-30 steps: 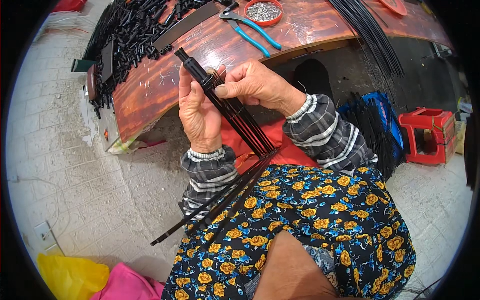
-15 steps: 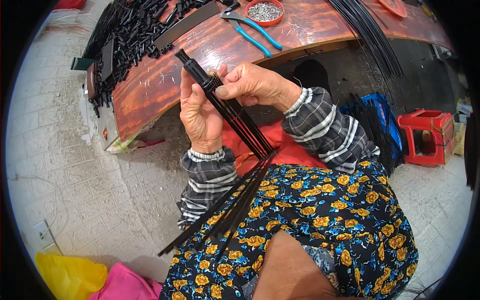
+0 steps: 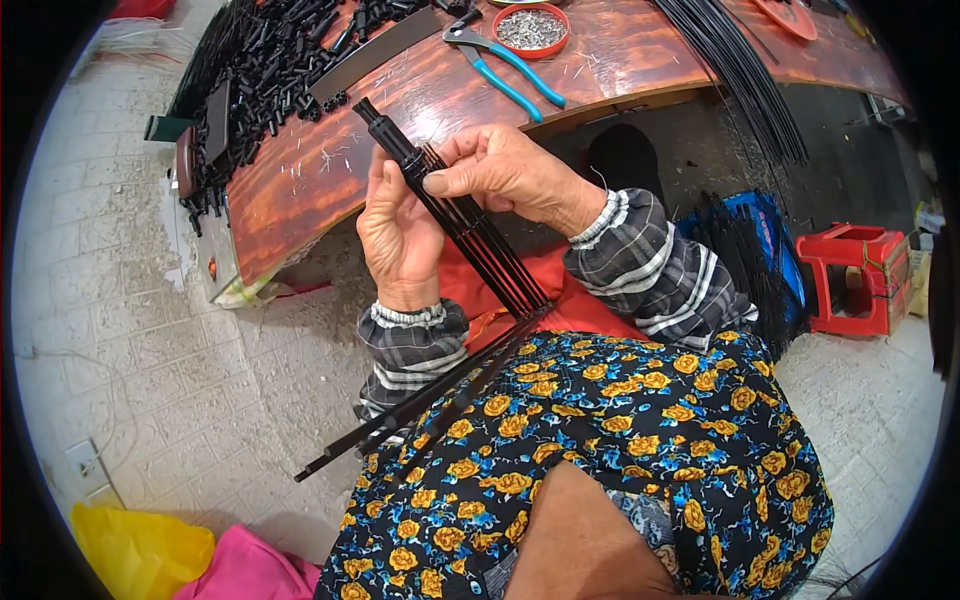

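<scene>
A black umbrella frame [image 3: 480, 245] slants across my front, its narrow ribs bunched around a ringed black collar [image 3: 396, 142] near the top. My left hand [image 3: 402, 245] holds it from the left, thumb and fingers around the collar end. From the right, my right hand [image 3: 520, 178] pinches at the ribs just below the collar, thumb on top; the fingertips behind are partly hidden. Lower down the ribs meet at joints, and long black rods [image 3: 400, 415] fan out from there over the flowered apron [image 3: 620, 420] on my lap.
On the wooden table [image 3: 290, 205] ahead lie a heap of black tubular parts [image 3: 265, 85], blue-handled pliers [image 3: 512, 75] and a red dish of small metal bits [image 3: 531, 30]. Black rods [image 3: 745, 85] overhang its right edge. A red stool [image 3: 855, 280] stands at right.
The long rods at the frame's lower end have swung up and left. My right hand has shifted slightly, its fingers still pinching the ribs.
</scene>
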Tool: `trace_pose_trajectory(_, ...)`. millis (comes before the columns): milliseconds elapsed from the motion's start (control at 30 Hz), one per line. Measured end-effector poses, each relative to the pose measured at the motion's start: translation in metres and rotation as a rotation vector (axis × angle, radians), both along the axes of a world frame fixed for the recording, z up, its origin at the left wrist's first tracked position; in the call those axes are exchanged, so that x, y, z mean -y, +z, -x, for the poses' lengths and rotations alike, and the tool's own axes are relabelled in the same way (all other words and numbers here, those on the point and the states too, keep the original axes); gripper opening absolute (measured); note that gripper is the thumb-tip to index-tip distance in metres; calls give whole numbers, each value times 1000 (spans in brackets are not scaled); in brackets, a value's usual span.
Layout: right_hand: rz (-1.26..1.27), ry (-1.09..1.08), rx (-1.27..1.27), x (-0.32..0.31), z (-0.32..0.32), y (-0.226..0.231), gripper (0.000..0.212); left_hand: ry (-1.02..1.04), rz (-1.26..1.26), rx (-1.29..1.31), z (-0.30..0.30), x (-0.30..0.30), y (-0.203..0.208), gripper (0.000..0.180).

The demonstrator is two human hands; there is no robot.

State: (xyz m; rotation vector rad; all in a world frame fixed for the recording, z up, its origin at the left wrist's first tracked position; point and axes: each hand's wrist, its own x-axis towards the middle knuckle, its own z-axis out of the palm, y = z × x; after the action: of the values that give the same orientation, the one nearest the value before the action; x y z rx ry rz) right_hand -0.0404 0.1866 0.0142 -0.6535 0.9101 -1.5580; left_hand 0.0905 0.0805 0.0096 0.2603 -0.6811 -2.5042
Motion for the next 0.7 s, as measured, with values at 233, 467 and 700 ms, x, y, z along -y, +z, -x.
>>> trace_pose_trajectory(233,13,-130,26,-1,-4,-2,36,172,-25,131,7,-10,14,34)
trace_pose_trajectory(467,105,-58,83,0,-7,1,55,65,-52,123,0,-8,15,27)
trace_pose_trajectory(700,135,-64,103,-5,-6,-1,48,27,-2,140,2,-13,22,26)
